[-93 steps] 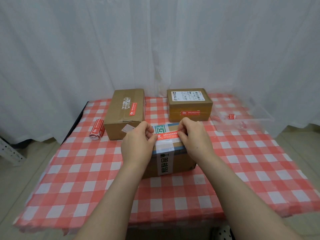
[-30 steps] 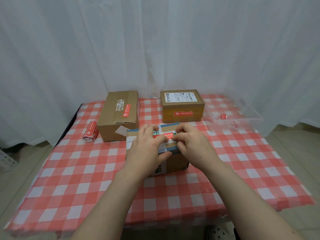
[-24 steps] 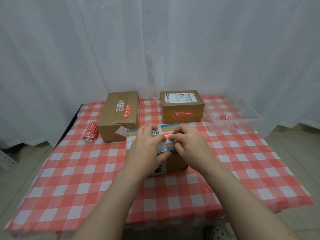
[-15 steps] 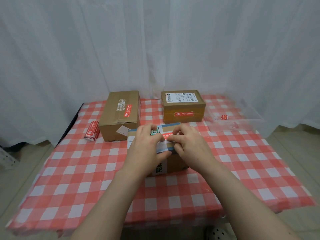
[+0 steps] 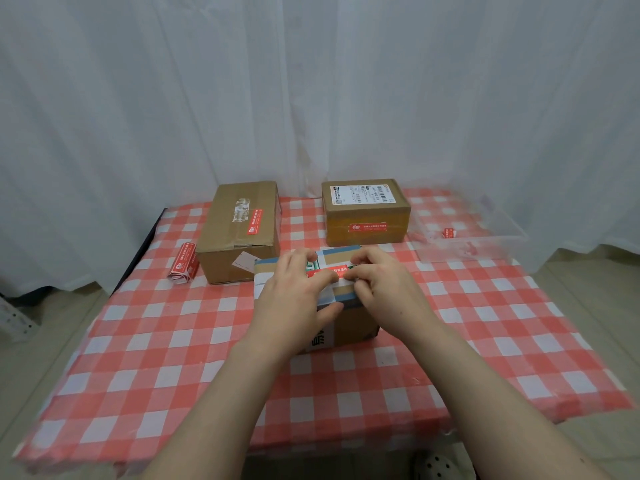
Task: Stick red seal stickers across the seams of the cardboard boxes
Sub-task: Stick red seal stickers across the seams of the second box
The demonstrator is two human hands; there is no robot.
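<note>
Bin (image 5: 498, 249): red scrap (image 5: 449, 233) inside
Left hand (image 5: 298, 289): flat, presses sticker (image 5: 330, 270) on box (image 5: 353, 327)
Right hand (image 5: 384, 285): curled on sticker, hold unclear

**Cardboard, Tape, Plastic and Gauze**

We see matt brown cardboard in all three boxes: the near tape-banded cardboard box (image 5: 349, 327), the long plain cardboard box (image 5: 239, 237) at back left, and the squat labelled cardboard box (image 5: 363, 216) at back right. The near one carries smooth blue and white tape, and the squat one has shiny clear tape over its front. The red seal sticker (image 5: 329, 270) looks to us like smooth, slightly glossy paper, as does the folded red sticker strip (image 5: 183, 268). The red-and-white checked table cover (image 5: 173, 358) appears thin and smooth with a faint sheen. The clear storage bin (image 5: 485, 251) is glossy transparent plastic. The white curtain (image 5: 311, 81) is sheer matt cloth.
</note>
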